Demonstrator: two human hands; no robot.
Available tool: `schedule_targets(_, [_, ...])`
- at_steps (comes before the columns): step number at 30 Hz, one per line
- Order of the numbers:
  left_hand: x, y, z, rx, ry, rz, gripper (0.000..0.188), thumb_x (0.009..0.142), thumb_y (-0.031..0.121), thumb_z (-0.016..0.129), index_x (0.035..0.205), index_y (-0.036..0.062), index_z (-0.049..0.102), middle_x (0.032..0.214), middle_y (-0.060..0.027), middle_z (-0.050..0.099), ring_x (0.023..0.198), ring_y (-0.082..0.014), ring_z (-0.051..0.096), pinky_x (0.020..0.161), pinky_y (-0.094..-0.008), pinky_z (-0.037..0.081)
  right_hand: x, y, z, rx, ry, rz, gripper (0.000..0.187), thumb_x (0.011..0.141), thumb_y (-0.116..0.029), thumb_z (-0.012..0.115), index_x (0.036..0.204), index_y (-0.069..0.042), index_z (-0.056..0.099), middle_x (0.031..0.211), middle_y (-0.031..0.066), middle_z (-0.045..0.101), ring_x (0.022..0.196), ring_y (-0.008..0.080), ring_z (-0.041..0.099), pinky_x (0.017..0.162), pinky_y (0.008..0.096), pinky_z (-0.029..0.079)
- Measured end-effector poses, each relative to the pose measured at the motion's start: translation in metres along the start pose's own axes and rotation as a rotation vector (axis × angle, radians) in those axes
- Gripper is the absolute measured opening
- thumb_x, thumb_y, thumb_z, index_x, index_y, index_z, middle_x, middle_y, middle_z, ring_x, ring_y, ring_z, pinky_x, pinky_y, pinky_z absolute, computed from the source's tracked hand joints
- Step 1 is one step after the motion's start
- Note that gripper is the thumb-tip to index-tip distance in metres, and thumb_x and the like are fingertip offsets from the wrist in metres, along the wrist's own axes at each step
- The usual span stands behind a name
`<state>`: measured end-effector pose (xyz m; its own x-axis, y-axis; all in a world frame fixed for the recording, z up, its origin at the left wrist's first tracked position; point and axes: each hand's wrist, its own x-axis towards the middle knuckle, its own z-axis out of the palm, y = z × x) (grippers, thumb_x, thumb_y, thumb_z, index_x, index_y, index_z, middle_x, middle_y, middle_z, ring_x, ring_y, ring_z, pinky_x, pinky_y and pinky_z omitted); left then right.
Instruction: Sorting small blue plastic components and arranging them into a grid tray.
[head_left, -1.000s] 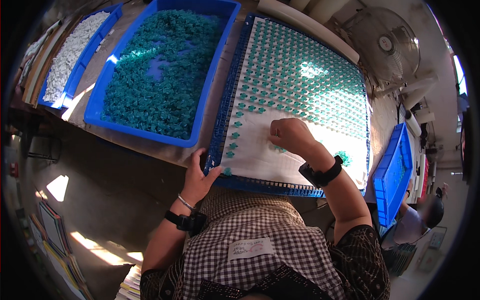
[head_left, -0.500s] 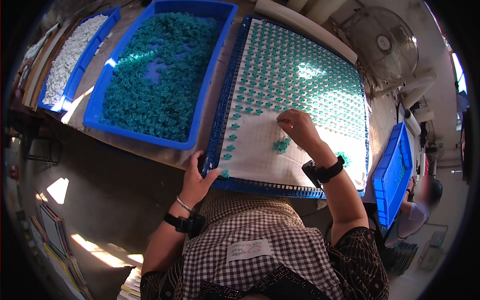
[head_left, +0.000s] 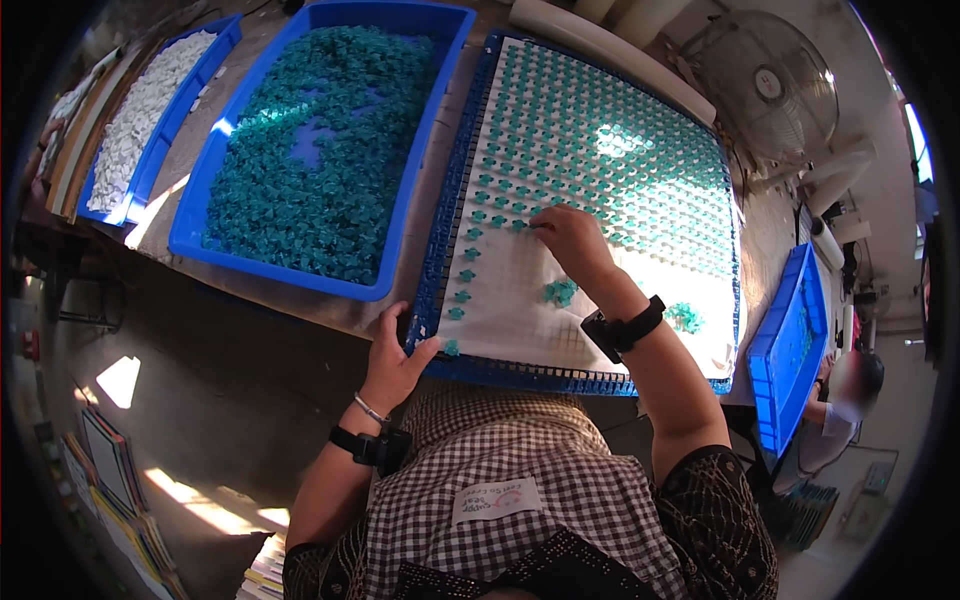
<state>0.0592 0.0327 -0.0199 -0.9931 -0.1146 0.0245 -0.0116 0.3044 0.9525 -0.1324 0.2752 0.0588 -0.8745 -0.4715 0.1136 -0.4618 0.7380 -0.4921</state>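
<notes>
A shallow blue tray [head_left: 436, 255] lined with a white sheet [head_left: 500, 325] lies in front of me, with rows of small green plastic pieces [head_left: 545, 130] over its far part and down its left side. My left hand [head_left: 392, 358] clasps the tray's near left corner, thumb over the rim beside one green piece [head_left: 450, 347]. Over the sheet, my right hand [head_left: 575, 245] is closed in a pinch at the end of a row. A small green piece is at its fingertips, mostly hidden by them. Close by lies a loose green heap [head_left: 561, 292]; another heap [head_left: 685, 318] sits farther right.
To the left stand a deep blue bin [head_left: 385, 265] of green pieces and a blue bin [head_left: 130, 205] of white pieces. A fan [head_left: 768, 85] is at the far right. A co-worker [head_left: 835, 410] is beside another blue bin [head_left: 770, 370] on the right.
My right hand has moved left and slightly away from me, to the end of a row of green pieces. The left hand stays at the tray corner.
</notes>
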Motion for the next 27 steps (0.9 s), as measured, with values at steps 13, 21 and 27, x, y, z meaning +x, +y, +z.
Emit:
schedule_targets(13, [0.000,0.003,-0.002,-0.049,-0.015,-0.036,0.071,0.082,0.037,0.070,0.129,-0.0045,0.035,0.116,-0.0206,0.052,0.104,-0.0272,0.055,0.090,-0.0359,0.044,-0.051,0.016,-0.052,0.000,-0.363,0.059,0.014,0.078,-0.007,0.067,0.092,-0.005,0.066,0.088,0.0095,0.060,0.078,0.0205,0.062,0.070,0.0318,0.052])
schedule_targets(21, [0.001,0.007,-0.003,-0.019,-0.020,-0.029,0.073,0.082,0.040,0.069,0.129,-0.0049,0.035,0.118,-0.0217,0.051,0.107,-0.0284,0.053,0.092,-0.0366,0.043,-0.050,0.033,-0.045,0.004,-0.135,0.080,0.010,0.079,-0.009,0.066,0.087,-0.003,0.064,0.090,0.0106,0.060,0.081,0.0249,0.063,0.072,0.0344,0.052])
schedule_targets(27, [0.000,0.006,-0.004,-0.018,-0.026,-0.055,0.074,0.082,0.041,0.068,0.129,-0.0054,0.035,0.119,-0.0221,0.050,0.108,-0.0284,0.053,0.093,-0.0367,0.043,-0.039,0.023,-0.052,0.034,-0.122,0.162,0.012,0.080,-0.009,0.065,0.089,-0.001,0.064,0.085,0.0126,0.063,0.078,0.0252,0.064,0.071,0.0352,0.052])
